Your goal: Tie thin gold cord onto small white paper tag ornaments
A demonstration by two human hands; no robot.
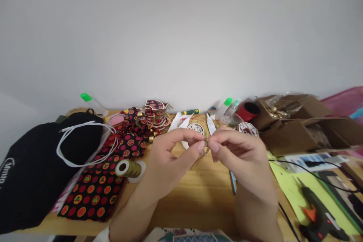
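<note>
My left hand [176,155] and my right hand [239,153] meet above the middle of the wooden table. Each one pinches thumb against fingertips on a thin olive-gold cord [206,142], and the fingertips almost touch. Loose strands of the cord hang below the fingers; how it is knotted or looped is too small to tell. Left of my left wrist lies a spool of olive thread [133,169] on its side. Behind the hands are a round tag with a printed drawing [195,128] and a small white tube [210,124].
Black patterned cloth [96,193], a coil of white cord [59,147] and a black bag [36,170] cover the left side. Pendants [155,115] are heaped behind. A glue gun [317,208] with a black cable lies on yellow paper at right, before cardboard boxes [297,132].
</note>
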